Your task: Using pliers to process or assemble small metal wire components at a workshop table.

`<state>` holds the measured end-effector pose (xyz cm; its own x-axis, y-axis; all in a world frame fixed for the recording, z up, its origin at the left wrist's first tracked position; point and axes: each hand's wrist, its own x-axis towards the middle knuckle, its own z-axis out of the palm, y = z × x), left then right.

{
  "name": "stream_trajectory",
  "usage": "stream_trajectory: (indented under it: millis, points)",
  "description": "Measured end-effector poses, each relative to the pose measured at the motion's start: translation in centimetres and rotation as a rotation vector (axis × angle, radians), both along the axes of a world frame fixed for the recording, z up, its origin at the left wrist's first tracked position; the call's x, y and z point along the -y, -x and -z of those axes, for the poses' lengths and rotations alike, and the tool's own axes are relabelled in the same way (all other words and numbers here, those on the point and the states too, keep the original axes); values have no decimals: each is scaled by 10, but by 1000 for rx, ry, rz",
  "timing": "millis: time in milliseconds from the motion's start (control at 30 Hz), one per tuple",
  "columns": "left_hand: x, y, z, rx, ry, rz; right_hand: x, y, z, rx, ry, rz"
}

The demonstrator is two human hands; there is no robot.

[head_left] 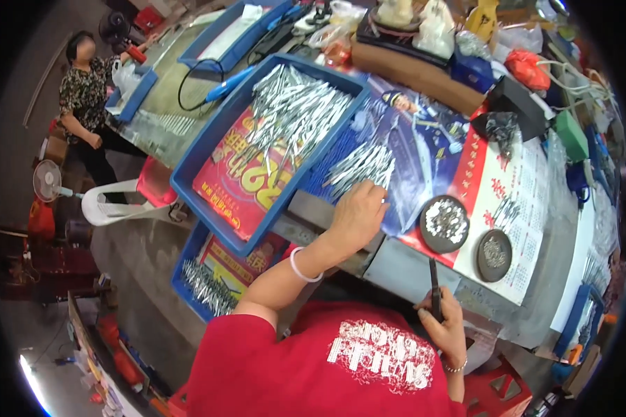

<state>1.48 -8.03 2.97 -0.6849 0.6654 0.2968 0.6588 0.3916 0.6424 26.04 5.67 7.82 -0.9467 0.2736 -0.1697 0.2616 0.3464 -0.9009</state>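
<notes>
My left hand, with a pale bangle at the wrist, reaches to the near end of a small pile of thin silver metal strips on the bench. Its fingers are bent together against the strips; the fingertips are hidden, so what they pinch does not show. Close to the bench's front edge, my right hand is closed around a slim dark hand tool, its narrow end pointing up. Beyond that tool lie a round dark dish of shiny small pieces and a second dish of small grey parts.
A large blue tray heaped with strips stands left of my left hand, above a lower blue tray. Figurines and plastic bags crowd the back. At far left, a person stands by a white-legged stool.
</notes>
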Motion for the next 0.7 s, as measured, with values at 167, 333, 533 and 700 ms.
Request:
stream_trajectory:
  millis: [167, 333, 533, 700]
  points:
    - [-42, 19, 33, -288, 362, -217, 0, -21, 4, 20, 9, 108]
    - [-46, 24, 41, -224, 281, -206, -3, -17, 7, 14, 52, 113]
    - [-38, 27, 19, -77, -40, -141, -7, 1, 2, -47, 59, 58]
    - [-4, 16, -19, 405, -480, -72, 0, 17, -4, -88, 19, 103]
